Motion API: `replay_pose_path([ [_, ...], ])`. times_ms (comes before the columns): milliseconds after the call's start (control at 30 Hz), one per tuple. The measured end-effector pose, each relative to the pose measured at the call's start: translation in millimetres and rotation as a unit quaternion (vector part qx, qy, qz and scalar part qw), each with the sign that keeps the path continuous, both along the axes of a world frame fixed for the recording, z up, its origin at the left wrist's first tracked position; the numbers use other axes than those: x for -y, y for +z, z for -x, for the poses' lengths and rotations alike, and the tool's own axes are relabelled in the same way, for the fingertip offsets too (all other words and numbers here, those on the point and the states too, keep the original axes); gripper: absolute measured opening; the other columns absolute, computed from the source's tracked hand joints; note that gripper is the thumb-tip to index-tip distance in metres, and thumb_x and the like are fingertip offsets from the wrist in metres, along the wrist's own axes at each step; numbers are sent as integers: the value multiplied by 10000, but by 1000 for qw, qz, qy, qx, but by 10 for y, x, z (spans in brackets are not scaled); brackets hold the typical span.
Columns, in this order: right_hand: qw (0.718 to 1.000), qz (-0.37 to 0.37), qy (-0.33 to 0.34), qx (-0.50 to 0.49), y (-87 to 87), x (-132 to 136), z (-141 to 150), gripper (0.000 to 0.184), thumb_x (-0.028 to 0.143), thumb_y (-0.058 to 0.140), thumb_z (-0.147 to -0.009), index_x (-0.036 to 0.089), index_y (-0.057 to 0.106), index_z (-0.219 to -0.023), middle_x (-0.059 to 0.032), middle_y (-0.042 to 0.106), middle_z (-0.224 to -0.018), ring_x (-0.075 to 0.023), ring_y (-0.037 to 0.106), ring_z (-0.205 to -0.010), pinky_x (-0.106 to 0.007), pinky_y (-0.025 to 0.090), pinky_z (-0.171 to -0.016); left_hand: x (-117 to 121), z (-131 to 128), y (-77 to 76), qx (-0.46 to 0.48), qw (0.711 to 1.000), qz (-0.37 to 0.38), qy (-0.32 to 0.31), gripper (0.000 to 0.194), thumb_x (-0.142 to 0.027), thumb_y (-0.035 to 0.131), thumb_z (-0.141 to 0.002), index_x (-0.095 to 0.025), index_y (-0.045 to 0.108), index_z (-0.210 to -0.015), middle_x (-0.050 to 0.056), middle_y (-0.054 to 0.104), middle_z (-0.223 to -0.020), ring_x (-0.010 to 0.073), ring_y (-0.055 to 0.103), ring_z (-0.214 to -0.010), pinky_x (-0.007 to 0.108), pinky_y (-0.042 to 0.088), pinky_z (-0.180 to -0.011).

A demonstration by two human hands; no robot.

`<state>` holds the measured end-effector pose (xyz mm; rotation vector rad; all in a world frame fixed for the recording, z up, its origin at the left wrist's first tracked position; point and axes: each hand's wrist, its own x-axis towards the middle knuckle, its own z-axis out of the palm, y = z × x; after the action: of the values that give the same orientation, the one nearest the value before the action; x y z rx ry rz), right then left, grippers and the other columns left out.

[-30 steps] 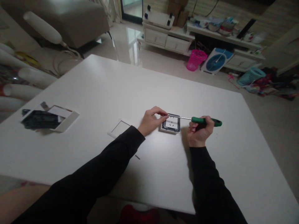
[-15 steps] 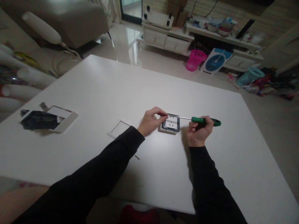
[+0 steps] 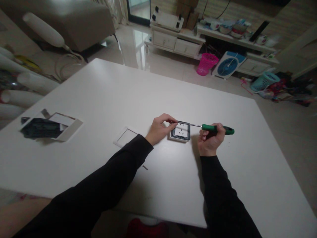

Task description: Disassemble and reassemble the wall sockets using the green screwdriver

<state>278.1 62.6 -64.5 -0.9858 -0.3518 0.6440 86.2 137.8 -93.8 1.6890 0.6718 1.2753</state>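
A wall socket (image 3: 181, 131) with a white face and a dark surround sits in a pale box near the middle of the white table (image 3: 148, 89). My right hand (image 3: 210, 142) is closed around the green handle of a screwdriver (image 3: 210, 127), held nearly level with its shaft crossing the socket's far edge. At the shaft's tip, over the socket's far left corner, the thumb and forefinger of my left hand (image 3: 158, 129) are pinched together; what they hold is too small to make out. A white cover frame (image 3: 120, 142), partly behind my left sleeve, lies flat. Near that sleeve is a screw (image 3: 145, 167).
To the left on the table, a dark packet (image 3: 41, 128) lies with white frame-like pieces (image 3: 71, 130). Beyond the table stand a pink basket (image 3: 207, 63), a blue and white fan (image 3: 228, 64) and a white cabinet (image 3: 175, 43). White padded tubes (image 3: 37, 82) stand at the left.
Both hands keep almost the same pose, with the screwdriver still across the socket. The whole view has shifted very slightly.
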Motion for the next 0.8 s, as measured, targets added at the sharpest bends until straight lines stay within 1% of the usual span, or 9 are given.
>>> replay_pose_path([
  [133,1000,-7,0,-3,10,-5,17,338,480,729,-715,250,483,-679,129,435,-407,-51,324,-312,-159,184,-314,-3,3,1,0,1000,-2,0,57,-228,795,-887,-193,784,-930,29,751,-905,164,678,-843,339,549,-819],
  [233,1000,-9,2,-2,11,-6,16,339,477,732,-721,249,484,-674,129,441,-399,-47,310,-304,-155,200,-312,-4,2,-2,-9,1000,-1,2,55,-232,791,-888,-196,784,-929,30,755,-907,168,677,-845,344,551,-825],
  [367,1000,-6,5,-2,-2,-4,1,377,494,755,-722,248,472,-688,141,423,-425,-43,318,-310,-152,203,-310,-9,-1,-15,-11,1000,4,10,53,-228,788,-883,-198,784,-927,32,758,-908,172,674,-841,351,553,-827],
  [533,1000,-5,5,5,-15,-11,-5,441,504,785,-710,251,424,-694,151,423,-485,-37,324,-314,-164,220,-304,-18,-3,-25,-11,1000,-7,20,39,-214,794,-879,-201,780,-913,29,753,-901,174,674,-839,351,553,-818],
  [667,1000,-6,-4,-2,-4,-18,14,409,487,773,-721,248,444,-681,143,427,-436,-39,316,-312,-159,209,-307,-22,-5,-24,-5,1000,-11,22,42,-185,797,-875,-199,782,-912,23,750,-894,165,670,-836,336,545,-808],
  [800,1000,3,-2,1,7,-27,22,436,523,780,-736,246,451,-667,128,445,-399,-43,326,-315,-153,211,-318,-17,0,-18,-3,1000,-12,13,40,-187,796,-879,-199,783,-915,26,757,-904,168,678,-844,339,549,-814],
])
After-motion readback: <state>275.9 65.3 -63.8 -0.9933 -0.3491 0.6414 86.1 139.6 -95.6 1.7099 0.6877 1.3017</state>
